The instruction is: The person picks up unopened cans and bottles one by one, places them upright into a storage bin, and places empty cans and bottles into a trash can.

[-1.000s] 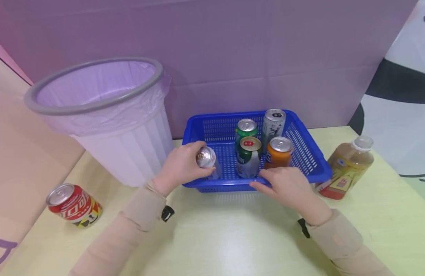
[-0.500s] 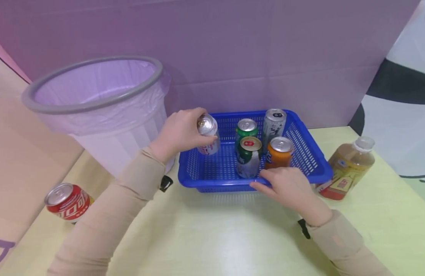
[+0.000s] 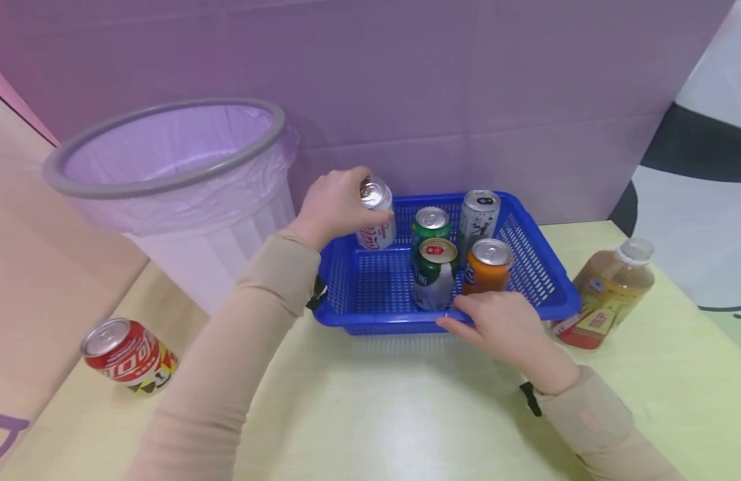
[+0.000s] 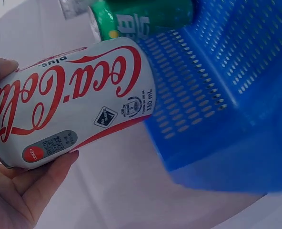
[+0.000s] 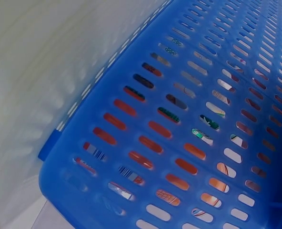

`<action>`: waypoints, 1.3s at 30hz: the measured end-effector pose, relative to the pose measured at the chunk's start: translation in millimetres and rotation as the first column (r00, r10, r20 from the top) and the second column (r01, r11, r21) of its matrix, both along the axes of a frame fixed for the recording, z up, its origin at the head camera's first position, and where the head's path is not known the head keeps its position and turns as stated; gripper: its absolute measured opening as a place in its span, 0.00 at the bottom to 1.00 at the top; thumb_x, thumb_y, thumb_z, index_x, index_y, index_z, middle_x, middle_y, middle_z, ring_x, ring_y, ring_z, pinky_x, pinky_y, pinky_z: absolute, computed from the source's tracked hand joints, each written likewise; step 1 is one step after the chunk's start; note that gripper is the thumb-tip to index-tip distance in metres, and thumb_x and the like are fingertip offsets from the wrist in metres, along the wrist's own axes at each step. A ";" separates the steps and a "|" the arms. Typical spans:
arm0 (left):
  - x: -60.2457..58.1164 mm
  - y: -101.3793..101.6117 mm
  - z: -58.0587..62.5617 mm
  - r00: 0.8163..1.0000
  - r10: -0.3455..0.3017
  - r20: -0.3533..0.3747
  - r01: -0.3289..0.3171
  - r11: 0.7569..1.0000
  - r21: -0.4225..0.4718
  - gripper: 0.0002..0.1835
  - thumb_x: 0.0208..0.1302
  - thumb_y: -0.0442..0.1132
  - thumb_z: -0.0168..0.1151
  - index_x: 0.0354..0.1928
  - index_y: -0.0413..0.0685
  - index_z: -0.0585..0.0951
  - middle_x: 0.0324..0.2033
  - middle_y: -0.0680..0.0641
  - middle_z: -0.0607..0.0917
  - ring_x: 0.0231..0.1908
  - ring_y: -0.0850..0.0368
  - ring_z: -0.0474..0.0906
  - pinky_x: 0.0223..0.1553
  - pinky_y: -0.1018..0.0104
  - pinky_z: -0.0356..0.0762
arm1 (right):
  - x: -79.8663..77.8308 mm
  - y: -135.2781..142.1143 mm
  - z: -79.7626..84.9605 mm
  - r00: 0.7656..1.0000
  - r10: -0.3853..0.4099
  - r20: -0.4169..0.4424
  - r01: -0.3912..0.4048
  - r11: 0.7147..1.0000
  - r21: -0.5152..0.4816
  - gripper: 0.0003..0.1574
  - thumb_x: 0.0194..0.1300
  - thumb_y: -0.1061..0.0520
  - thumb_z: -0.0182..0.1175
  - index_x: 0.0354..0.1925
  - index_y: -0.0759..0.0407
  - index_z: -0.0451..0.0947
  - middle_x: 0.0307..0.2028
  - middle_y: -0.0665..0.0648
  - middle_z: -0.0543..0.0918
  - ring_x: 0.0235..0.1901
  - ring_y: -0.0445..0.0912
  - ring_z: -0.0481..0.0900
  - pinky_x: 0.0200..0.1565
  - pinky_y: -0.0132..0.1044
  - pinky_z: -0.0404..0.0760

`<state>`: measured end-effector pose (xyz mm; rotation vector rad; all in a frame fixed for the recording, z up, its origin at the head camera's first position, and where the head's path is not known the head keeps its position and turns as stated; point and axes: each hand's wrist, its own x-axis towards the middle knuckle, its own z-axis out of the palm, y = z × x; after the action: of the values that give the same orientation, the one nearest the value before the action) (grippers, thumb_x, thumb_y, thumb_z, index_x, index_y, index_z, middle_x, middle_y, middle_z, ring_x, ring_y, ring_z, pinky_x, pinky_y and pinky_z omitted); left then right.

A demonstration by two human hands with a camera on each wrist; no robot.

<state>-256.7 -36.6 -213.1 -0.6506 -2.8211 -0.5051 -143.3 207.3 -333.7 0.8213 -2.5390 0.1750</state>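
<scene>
My left hand (image 3: 336,207) grips a white Coca-Cola can (image 3: 377,234) near its top, fingers and thumb around it. The can is raised at the back left of the blue plastic basket (image 3: 382,319); in the left wrist view its red lettering (image 4: 79,90) faces the camera. On the basket's front rim, my right hand (image 3: 504,329) holds on with its thumb outside; the other fingertips are partly hidden. Inside the basket stand a green can (image 3: 431,224), a dark green and silver can (image 3: 435,277), an orange can (image 3: 488,266) and a slim silver can (image 3: 478,217).
A white bin (image 3: 238,227) with a grey rim and a liner stands left of the basket. A red can (image 3: 129,355) is on the table at the left. Right of the basket stands a bottle (image 3: 607,294) of brownish drink. A purple cloth hangs behind.
My left hand has lifted the white can from the basket's front left and carried it toward the back, slightly right. The right hand and the other cans have stayed in place.
</scene>
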 end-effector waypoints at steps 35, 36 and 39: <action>-23.7 11.4 -64.3 0.983 0.168 0.074 -0.179 0.965 0.190 0.35 0.47 0.60 0.67 0.55 0.47 0.75 0.40 0.46 0.85 0.37 0.49 0.81 0.41 0.55 0.77 | 2.1 -3.6 -4.2 1.000 -0.006 -0.011 0.006 1.000 0.002 0.30 0.65 0.30 0.49 0.17 0.47 0.67 0.13 0.42 0.65 0.13 0.34 0.59 0.16 0.27 0.55; -24.3 12.5 -64.5 0.984 0.165 0.069 -0.175 0.967 0.186 0.34 0.47 0.60 0.67 0.54 0.48 0.76 0.39 0.46 0.85 0.36 0.50 0.81 0.40 0.55 0.78 | 1.7 -2.8 -3.9 1.000 -0.008 -0.013 0.008 1.000 0.002 0.29 0.65 0.31 0.49 0.17 0.47 0.67 0.13 0.42 0.65 0.13 0.34 0.60 0.16 0.27 0.55; -25.5 16.6 -64.7 0.987 0.147 0.061 -0.154 0.978 0.140 0.33 0.48 0.60 0.66 0.52 0.48 0.76 0.38 0.47 0.85 0.35 0.51 0.81 0.39 0.56 0.77 | 0.3 -0.8 -3.0 1.000 -0.005 -0.020 0.005 1.000 -0.003 0.29 0.65 0.31 0.49 0.18 0.47 0.67 0.13 0.41 0.66 0.13 0.34 0.60 0.16 0.27 0.56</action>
<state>-282.2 -20.0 -277.8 -0.3976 -2.8179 -0.6987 -143.0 206.4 -336.7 0.8116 -2.5213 0.1680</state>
